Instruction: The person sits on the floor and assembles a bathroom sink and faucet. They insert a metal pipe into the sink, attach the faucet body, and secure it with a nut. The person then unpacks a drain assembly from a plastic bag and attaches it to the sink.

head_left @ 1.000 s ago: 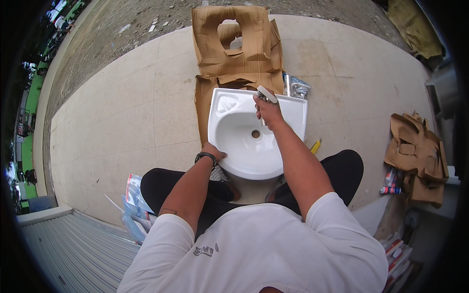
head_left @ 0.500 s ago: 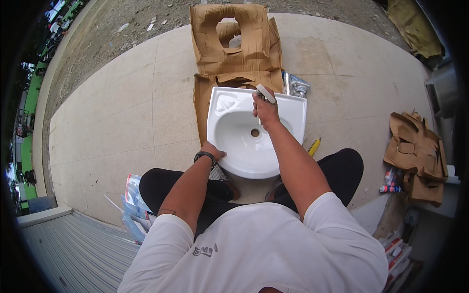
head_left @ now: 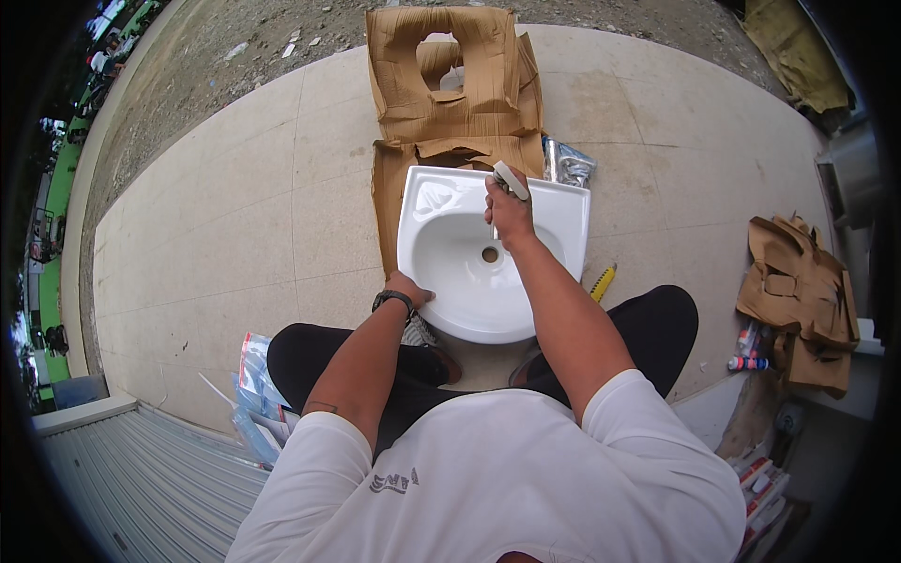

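My right hand (head_left: 510,214) has its fingers wrapped tight around the shiny tap (head_left: 511,180), near the back edge of the sink (head_left: 469,305). The big white sink is right in front of me, by my knees. My left hand (head_left: 407,291) holds its left edge, with the thumb on top (I can't see all those fingers). Brown cardboard (head_left: 394,94) pokes out behind the sink. A yellow tool (head_left: 603,282) lies on the floor (head_left: 235,225) near my right knee.
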`<move>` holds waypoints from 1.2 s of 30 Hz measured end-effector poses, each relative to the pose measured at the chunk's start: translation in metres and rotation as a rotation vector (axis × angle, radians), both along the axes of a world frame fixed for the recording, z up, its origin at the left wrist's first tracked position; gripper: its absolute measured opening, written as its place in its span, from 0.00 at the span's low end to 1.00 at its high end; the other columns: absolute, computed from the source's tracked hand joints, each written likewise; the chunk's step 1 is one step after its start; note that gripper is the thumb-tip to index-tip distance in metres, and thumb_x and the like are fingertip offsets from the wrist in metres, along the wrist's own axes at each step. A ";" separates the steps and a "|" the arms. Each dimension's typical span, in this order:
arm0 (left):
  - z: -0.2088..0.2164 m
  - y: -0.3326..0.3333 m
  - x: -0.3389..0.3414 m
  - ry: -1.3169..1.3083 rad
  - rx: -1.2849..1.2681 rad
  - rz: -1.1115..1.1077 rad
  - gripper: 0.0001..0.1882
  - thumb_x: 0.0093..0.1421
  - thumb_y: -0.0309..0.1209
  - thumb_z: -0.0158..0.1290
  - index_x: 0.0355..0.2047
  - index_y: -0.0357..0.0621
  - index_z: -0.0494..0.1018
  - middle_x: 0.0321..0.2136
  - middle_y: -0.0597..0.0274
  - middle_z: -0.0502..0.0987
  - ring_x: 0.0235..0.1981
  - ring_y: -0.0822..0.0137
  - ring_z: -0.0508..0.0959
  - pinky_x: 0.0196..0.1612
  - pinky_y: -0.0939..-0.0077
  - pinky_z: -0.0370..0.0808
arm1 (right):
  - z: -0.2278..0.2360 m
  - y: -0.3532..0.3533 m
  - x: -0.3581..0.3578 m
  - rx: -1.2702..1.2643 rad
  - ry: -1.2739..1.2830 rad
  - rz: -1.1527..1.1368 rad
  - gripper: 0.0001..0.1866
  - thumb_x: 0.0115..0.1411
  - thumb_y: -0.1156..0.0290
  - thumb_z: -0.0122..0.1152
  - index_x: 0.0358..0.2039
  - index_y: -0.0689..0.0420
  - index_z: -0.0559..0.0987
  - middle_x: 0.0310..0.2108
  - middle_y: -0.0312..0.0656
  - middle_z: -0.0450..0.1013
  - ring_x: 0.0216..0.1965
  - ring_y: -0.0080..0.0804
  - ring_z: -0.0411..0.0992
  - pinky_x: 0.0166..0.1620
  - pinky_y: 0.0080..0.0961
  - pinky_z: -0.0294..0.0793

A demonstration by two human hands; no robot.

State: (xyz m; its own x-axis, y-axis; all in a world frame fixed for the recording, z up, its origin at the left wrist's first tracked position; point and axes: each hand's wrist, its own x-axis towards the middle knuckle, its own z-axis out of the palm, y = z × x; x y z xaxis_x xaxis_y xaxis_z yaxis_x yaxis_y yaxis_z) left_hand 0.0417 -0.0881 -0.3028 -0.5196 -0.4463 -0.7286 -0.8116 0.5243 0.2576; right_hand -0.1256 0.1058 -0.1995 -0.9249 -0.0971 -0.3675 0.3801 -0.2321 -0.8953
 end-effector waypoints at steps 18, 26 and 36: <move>0.009 0.003 -0.001 0.003 -0.048 -0.007 0.34 0.49 0.37 0.76 0.54 0.34 0.77 0.47 0.43 0.84 0.44 0.54 0.87 0.46 0.63 0.86 | -0.001 -0.004 0.000 0.024 0.009 -0.033 0.18 0.68 0.67 0.65 0.56 0.48 0.71 0.25 0.30 0.67 0.22 0.17 0.65 0.20 0.21 0.69; 0.005 0.001 -0.001 0.015 -0.012 -0.009 0.34 0.49 0.35 0.76 0.54 0.34 0.76 0.46 0.44 0.84 0.41 0.54 0.87 0.40 0.63 0.87 | -0.006 -0.001 -0.002 0.004 0.011 0.031 0.21 0.69 0.66 0.64 0.58 0.48 0.69 0.27 0.31 0.69 0.23 0.19 0.67 0.21 0.22 0.70; 0.015 0.003 -0.002 0.031 0.000 -0.039 0.35 0.48 0.38 0.76 0.54 0.35 0.77 0.48 0.44 0.83 0.46 0.55 0.86 0.48 0.63 0.85 | 0.017 0.100 -0.003 0.312 -0.234 0.869 0.60 0.54 0.48 0.76 0.75 0.61 0.51 0.55 0.55 0.75 0.42 0.37 0.80 0.45 0.32 0.80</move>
